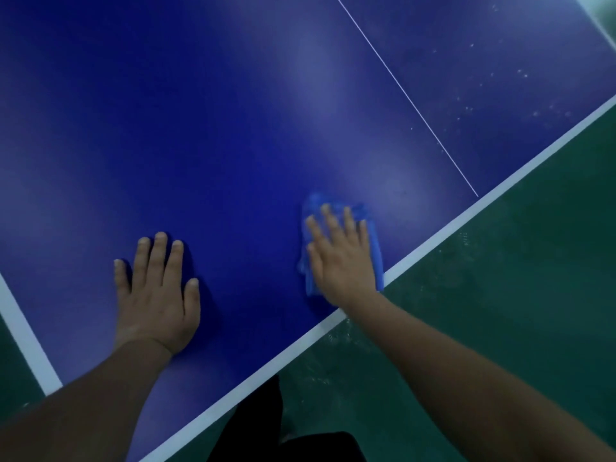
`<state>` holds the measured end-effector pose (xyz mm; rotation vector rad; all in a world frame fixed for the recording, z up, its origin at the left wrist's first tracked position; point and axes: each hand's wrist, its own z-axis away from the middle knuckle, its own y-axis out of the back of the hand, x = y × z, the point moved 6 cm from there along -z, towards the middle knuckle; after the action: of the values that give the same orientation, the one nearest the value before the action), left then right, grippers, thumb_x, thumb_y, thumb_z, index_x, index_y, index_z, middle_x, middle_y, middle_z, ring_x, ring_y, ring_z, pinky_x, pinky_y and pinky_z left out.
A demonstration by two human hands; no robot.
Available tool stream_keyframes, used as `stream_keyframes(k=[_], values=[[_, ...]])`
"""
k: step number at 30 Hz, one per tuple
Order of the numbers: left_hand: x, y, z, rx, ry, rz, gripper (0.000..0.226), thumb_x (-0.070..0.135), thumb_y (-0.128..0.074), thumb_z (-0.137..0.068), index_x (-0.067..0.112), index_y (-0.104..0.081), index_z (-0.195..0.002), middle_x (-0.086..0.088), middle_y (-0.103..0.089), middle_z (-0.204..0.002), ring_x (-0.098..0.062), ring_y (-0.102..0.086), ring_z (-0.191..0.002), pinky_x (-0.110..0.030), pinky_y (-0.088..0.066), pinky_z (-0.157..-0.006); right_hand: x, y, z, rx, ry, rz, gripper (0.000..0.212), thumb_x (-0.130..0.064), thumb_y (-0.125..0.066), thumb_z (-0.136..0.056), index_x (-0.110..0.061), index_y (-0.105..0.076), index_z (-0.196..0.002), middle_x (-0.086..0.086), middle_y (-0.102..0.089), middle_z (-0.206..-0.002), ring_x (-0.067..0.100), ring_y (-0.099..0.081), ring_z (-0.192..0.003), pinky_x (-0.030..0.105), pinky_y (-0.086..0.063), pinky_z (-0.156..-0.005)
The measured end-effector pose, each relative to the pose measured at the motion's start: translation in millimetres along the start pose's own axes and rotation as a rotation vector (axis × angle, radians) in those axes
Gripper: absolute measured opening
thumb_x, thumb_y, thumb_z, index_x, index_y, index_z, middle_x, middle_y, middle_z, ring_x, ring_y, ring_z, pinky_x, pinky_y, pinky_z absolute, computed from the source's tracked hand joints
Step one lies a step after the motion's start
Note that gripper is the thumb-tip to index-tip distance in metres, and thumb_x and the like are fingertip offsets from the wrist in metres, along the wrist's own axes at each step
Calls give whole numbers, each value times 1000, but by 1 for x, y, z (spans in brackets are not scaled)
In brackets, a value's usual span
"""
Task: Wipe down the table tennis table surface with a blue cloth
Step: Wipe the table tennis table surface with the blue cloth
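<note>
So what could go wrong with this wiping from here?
The blue cloth sits right by the table's white edge line, so a stroke outward might push it off onto the green floor. The pale specks beyond the thin centre line could be missed. The left hand, flat on the surface, may leave prints.

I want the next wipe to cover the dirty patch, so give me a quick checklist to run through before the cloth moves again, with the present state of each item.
1. Blue cloth flat on the table tennis table: ok, it lies near the white edge line.
2. Right hand on the cloth: ok, straight fingers press it down.
3. Left hand bracing: ok, flat on the bare surface, apart from the cloth.
4. Path toward the white specks: ok, nothing lies between; the thin centre line must be crossed.
5. Cloth damp or clean enough: cannot tell.
6. Cloth clear of the table edge: not ok, its near corner reaches the white edge line.
</note>
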<state>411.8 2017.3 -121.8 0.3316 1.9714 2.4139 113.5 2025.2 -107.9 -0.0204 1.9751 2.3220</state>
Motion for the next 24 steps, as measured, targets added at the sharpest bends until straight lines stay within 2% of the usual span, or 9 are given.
stream_keyframes(k=[1,3,7,9,10,12,15,20,24], values=[[0,0,0,-4,0,-3,72,46,-17,-97,8,-25,-157,-11,-15,-167,-26,-1,-155,-51,5,-123,-2,-3,12,-53,115,16,56,-47,-17,-105,-26,-34,-155,2,-26,-164,34,-15,-152,55,-9,-123],[0,1,0,-2,6,7,73,47,-17,-97,6,-25,-157,-12,-15,-167,-27,-3,-155,-52,2,-123,45,-1,12,-72,72,26,58,-47,-16,-104,-25,-36,-154,3,-28,-163,35,-20,-151,57,-14,-122],[21,7,-4,35,17,75,76,45,-21,-94,-1,-26,-155,-17,-16,-165,-29,-5,-155,-49,1,-125,174,19,-11,22,-499,-49,57,-46,-19,-105,-28,-24,-159,2,-15,-168,32,-10,-154,56,-7,-123],[56,7,-16,37,-43,95,75,43,-23,-94,-1,-28,-154,-18,-18,-165,-31,-9,-154,-50,-1,-124,181,24,-23,45,-713,-145,56,-44,-22,-107,-30,-17,-160,-1,-7,-169,30,-1,-155,54,-1,-123],[79,5,-24,35,-84,90,74,43,-23,-94,-1,-29,-154,-17,-19,-165,-31,-10,-154,-51,-3,-124,165,27,-30,57,-705,-139,56,-44,-22,-106,-29,-19,-160,0,-8,-168,32,-3,-154,55,-2,-123],[127,2,-42,22,-138,82,74,44,-21,-96,2,-25,-156,-14,-15,-166,-28,-6,-155,-50,1,-124,119,24,-44,59,-409,-90,58,-45,-18,-104,-26,-27,-158,3,-16,-167,35,-10,-153,55,-5,-122],[177,-5,-68,-34,-84,57,71,49,-10,-100,11,-1,-159,-7,9,-168,-23,16,-154,-51,10,-123,114,11,-42,-34,-59,8,60,-47,-14,-103,-25,-34,-155,3,-25,-164,36,-17,-152,56,-10,-122],[188,-18,-78,-32,14,3,72,57,-3,-100,18,10,-159,-5,16,-167,-25,23,-152,-61,8,-120,237,22,-40,-11,-603,-102,56,-45,-18,-107,-31,-11,-160,-1,-3,-169,29,2,-155,51,0,-124],[188,-22,-77,-18,12,18,72,54,-10,-99,16,-2,-160,-6,5,-168,-25,14,-154,-62,4,-121,166,19,-58,65,-411,-74,56,-44,-20,-105,-25,-28,-157,4,-17,-167,36,-11,-153,55,-7,-123]])
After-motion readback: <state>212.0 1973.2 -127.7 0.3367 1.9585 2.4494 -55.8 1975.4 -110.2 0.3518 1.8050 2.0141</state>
